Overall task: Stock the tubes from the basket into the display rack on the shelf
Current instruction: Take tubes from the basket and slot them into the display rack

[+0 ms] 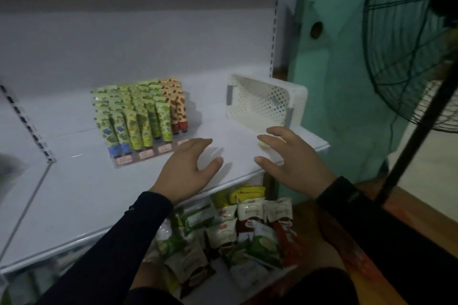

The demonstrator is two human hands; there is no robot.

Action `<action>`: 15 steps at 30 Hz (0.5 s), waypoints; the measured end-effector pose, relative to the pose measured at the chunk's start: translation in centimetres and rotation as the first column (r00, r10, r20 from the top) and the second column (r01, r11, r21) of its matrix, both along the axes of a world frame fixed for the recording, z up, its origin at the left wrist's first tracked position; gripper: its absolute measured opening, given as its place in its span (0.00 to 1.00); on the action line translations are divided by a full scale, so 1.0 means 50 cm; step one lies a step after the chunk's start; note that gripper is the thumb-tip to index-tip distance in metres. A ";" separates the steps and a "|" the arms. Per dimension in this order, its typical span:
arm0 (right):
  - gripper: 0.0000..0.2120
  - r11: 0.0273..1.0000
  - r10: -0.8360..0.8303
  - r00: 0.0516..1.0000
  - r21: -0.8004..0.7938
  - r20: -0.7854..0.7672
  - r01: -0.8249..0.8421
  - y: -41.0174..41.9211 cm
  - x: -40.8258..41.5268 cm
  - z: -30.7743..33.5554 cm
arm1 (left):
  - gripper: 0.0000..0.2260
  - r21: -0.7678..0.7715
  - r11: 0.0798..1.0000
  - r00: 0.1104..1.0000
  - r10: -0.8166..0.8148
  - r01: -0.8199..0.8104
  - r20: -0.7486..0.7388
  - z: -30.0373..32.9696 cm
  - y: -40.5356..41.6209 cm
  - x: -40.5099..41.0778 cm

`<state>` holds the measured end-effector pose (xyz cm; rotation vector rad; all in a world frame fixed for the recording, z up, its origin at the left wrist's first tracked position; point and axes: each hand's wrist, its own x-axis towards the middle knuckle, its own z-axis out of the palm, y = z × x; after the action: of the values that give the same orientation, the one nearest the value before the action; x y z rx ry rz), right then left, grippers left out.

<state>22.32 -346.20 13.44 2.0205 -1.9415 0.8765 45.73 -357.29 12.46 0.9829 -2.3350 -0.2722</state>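
While both hands hover with nothing in them over the white shelf (pixel 74 193), the left hand (pixel 186 168) and right hand (pixel 287 158) spread loosely, the green, yellow and red printed tubes (pixel 141 114) stand packed in the clear tiered display rack (pixel 148 155) to the far left. The white perforated plastic basket (pixel 262 104) lies tipped at the far right, apparently emptied. A careless left-hand sweep could likely topple the front row.
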 end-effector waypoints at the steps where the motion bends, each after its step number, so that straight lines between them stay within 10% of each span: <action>1: 0.24 1.000 -0.018 1.000 -0.002 0.005 0.018 0.009 -0.013 -0.002 | 0.27 0.013 1.000 1.000 -0.027 0.027 0.007 -0.002 -0.002 -0.023; 15: 0.18 0.920 -0.382 0.924 -0.087 0.022 0.382 -0.077 -0.120 0.006 | 0.35 0.253 0.935 0.960 -0.272 0.247 0.069 -0.039 -0.178 -0.329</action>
<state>16.33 -350.07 13.76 1.5115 -2.1527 0.8499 29.27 -366.17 10.50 0.8113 -2.5722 -0.6399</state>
